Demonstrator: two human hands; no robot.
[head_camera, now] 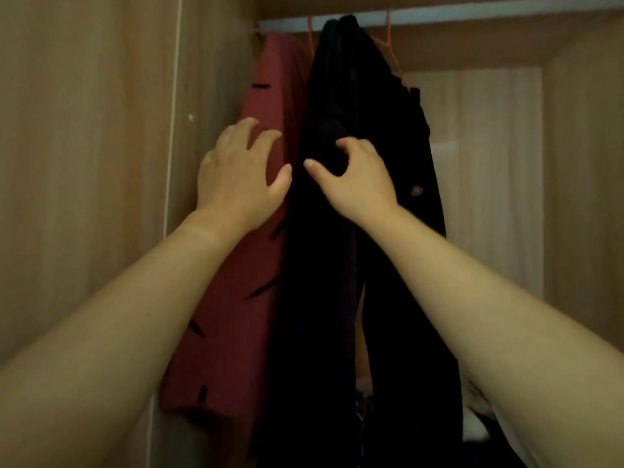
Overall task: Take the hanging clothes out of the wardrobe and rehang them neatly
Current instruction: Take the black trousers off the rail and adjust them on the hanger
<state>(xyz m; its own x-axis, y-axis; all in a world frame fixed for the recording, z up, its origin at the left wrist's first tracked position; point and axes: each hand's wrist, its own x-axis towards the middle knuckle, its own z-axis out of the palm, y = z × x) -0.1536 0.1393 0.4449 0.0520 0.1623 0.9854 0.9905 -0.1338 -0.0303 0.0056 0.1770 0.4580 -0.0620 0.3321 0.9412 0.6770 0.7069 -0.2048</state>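
Your left hand [241, 173] lies on the maroon hanging garment scattered with short black dashes [233, 315]. Its fingers are spread wide and lightly bent, the tips touching the cloth and gripping nothing. This garment hangs at the far left of the pale horizontal wardrobe rail [472, 15], close against the light wood-grain side wall of the wardrobe [84, 163].

Your right hand [354, 184] is on the long black hanging garment [320, 298] just beside the maroon one. Its fingers are curled into the dark cloth and the thumb is held apart, but you cannot tell whether a fold is actually caught between them. The two garments touch along their edges, and your thumbs sit near each other across that seam.

The only marking is on the black garment, to the right of your right wrist — a small round gold-coloured badge or button [417, 190] with a mark too small to read.

Thin orange hangers [388, 32] hook over the rail above the black garment. Behind it stands a pale, whitish back panel [483, 146].
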